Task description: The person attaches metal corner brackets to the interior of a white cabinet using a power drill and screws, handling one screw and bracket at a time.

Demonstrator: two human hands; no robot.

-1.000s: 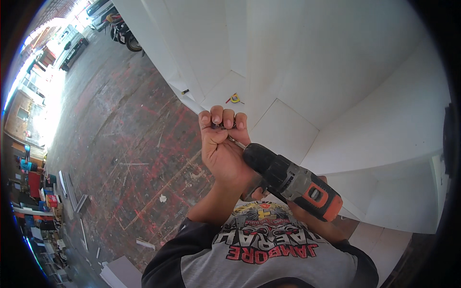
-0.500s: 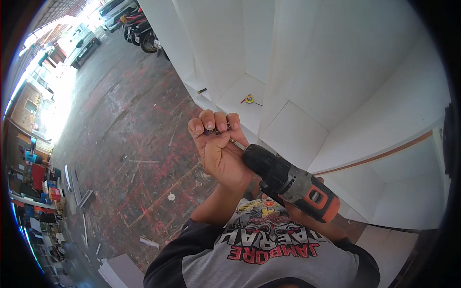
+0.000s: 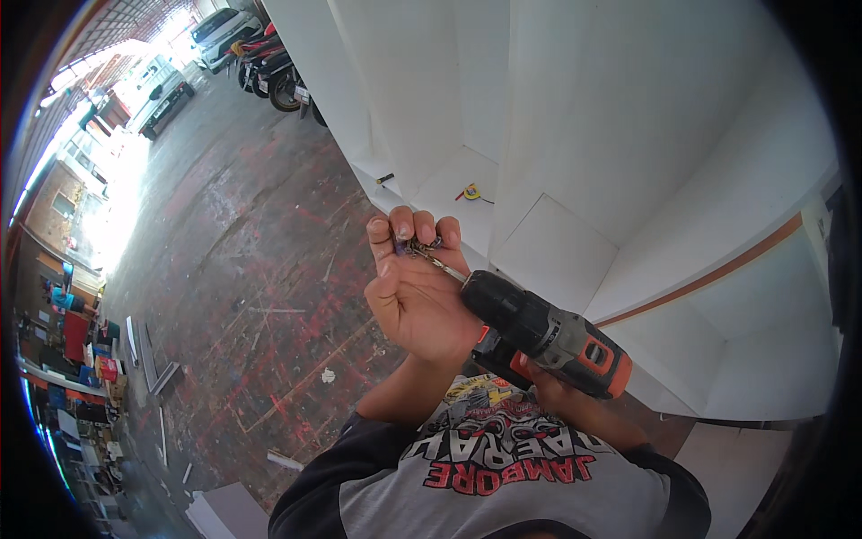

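Palm up, my left hand (image 3: 422, 310) curls its fingers over a small bunch of dark screws (image 3: 416, 245), partly hidden by the fingertips. Its thumb stands away from them. A black, grey and orange cordless drill (image 3: 549, 334) lies across in front of my chest, its chuck close to the left palm. The drill's thin metal bit (image 3: 445, 268) reaches over that palm to the screws; whether it touches one I cannot tell. My right hand (image 3: 555, 393) is wrapped round the drill's grip from below, mostly hidden by the drill body.
White cabinet panels (image 3: 620, 117) rise ahead and to the right. A yellow tape measure (image 3: 472, 192) and a small dark-and-yellow tool (image 3: 385, 179) lie on the cabinet's bottom boards. Stained concrete floor (image 3: 260, 269) stretches left, with metal strips (image 3: 148, 355), motorbikes (image 3: 278, 83) and cluttered shelves (image 3: 85, 377).
My left thumb has lifted off the screws, so more of them and the bit show. The drill has turned slightly, and more of my right hand shows at its grip.
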